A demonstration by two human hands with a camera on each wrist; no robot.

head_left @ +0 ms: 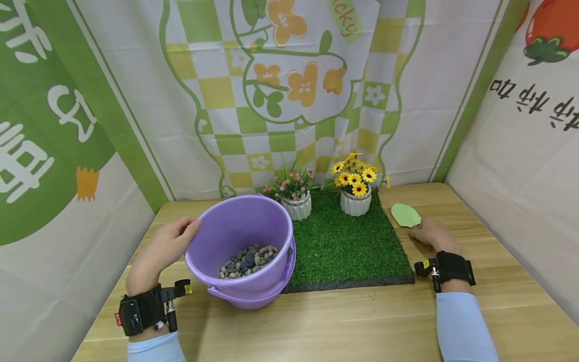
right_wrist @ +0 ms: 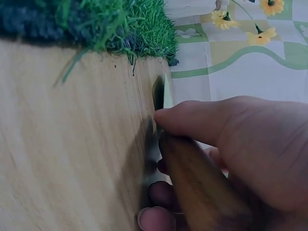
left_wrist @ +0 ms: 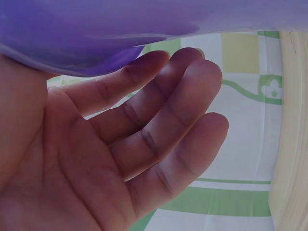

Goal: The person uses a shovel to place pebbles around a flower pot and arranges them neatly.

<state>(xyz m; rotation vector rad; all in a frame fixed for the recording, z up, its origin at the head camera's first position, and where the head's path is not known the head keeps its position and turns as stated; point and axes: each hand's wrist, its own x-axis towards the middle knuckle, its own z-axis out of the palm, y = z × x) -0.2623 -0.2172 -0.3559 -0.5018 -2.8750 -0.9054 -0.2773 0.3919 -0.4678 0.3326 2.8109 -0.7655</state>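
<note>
A purple bucket (head_left: 244, 218) stands tilted toward me, with a layer of grey and tan pebbles (head_left: 248, 259) at its bottom. My left hand (head_left: 166, 243) grips its rim at the left side; in the left wrist view the other fingers (left_wrist: 168, 115) extend loosely beneath the purple plastic (left_wrist: 96, 29). On the right, my right hand (head_left: 435, 235) holds a small garden trowel with a light green blade (head_left: 404, 215). The right wrist view shows the thumb and fingers around its wooden handle (right_wrist: 195, 180), low over the table. Part of that handle is hidden by the hand.
A square of artificial grass (head_left: 348, 246) lies between bucket and trowel. Two white pots stand along its back, one with pink flowers (head_left: 293, 185), the other with yellow flowers (head_left: 355, 176). Printed cloth (head_left: 289, 100) hangs behind the wooden table (head_left: 344, 322) and along both sides.
</note>
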